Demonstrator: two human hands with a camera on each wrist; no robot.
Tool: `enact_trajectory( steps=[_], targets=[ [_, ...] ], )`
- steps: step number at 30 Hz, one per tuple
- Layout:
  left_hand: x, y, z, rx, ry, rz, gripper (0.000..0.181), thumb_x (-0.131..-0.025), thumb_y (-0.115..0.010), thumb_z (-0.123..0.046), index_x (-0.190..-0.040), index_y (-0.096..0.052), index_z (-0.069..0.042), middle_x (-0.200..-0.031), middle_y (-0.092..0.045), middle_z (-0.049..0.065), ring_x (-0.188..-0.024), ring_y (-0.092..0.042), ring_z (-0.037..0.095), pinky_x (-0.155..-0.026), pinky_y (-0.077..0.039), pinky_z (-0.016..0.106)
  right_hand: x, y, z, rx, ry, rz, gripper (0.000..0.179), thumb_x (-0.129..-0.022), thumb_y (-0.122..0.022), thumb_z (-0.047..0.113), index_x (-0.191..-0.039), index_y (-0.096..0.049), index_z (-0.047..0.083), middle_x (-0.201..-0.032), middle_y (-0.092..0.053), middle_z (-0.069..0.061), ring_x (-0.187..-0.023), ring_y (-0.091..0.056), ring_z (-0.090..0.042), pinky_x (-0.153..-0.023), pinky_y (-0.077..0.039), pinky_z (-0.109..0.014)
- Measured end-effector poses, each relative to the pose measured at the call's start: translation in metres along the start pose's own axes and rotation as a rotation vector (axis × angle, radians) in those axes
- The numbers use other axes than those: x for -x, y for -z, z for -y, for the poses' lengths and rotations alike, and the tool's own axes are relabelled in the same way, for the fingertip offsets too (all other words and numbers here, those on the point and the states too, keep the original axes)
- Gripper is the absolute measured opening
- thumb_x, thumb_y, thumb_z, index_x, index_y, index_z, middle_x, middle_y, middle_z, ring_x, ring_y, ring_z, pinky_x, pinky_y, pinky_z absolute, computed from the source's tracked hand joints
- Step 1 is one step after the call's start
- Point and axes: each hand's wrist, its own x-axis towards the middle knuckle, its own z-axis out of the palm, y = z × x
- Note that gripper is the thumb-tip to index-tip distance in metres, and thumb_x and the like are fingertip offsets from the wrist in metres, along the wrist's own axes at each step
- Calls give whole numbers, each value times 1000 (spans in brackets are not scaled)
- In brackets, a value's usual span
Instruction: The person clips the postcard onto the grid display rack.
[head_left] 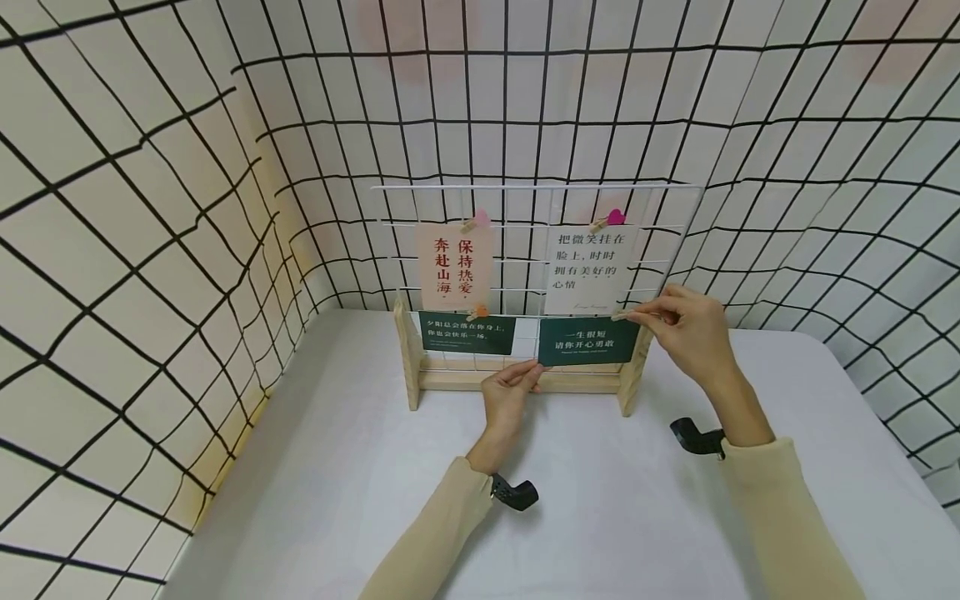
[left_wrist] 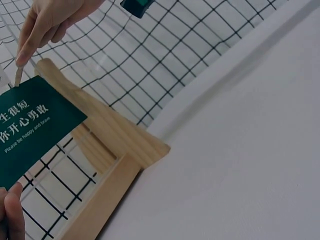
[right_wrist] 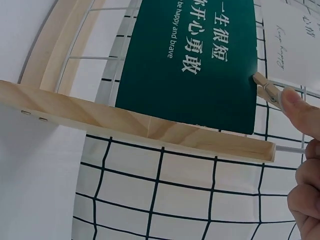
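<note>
At the lower right of a white wire grid (head_left: 536, 188) on a wooden stand (head_left: 517, 383), a dark green card (head_left: 587, 342) with white writing lies against the wires. My left hand (head_left: 506, 403) pinches its lower left corner. With thumb and fingers my right hand (head_left: 693, 337) pinches a small wooden clothespin (right_wrist: 270, 92), whose tip meets the card's top edge. Part of the right hand's grip is hidden in the head view. Another green card (head_left: 468, 333) hangs at the left under a clothespin with an orange top (head_left: 478, 312).
Above hang a pink card (head_left: 455, 292) with red writing and a white card (head_left: 588, 296) with dark writing, each clipped with a heart-topped clothespin. A white tabletop (head_left: 315, 500) lies in front; black-gridded white cloth (head_left: 480, 92) surrounds the back and sides.
</note>
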Motion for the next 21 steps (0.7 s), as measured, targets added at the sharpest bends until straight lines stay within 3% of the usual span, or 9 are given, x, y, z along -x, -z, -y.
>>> enact_trajectory(
  steps=[8, 16, 21],
  targets=[
    [0, -4, 1, 25, -15, -24, 20, -89, -77, 2, -106, -75, 12, -104, -73, 32, -54, -63, 5, -61, -53, 18, -5, 2, -4, 27, 10, 62, 9, -78, -87, -1, -85, -81, -2, -66, -53, -4, -60, -37, -7, -54, -25, -15],
    [-2, -6, 5, 34, -15, -47, 20, -89, -77, 1, -106, -75, 12, -103, -74, 31, -54, -62, 6, -61, -53, 18, -4, -1, -2, 41, 2, 64, 13, -79, -87, 0, -90, -82, -2, -65, -62, -7, -56, -42, -6, -50, -31, -11],
    [-2, -5, 5, 62, -18, -44, 22, -91, -76, 0, -108, -74, 13, -104, -73, 32, -54, -62, 6, -61, -54, 18, -3, -4, 0, 72, 7, 62, 14, -78, -87, -1, -92, -82, -2, -64, -60, -7, -56, -42, -8, -50, -31, -13]
  ],
)
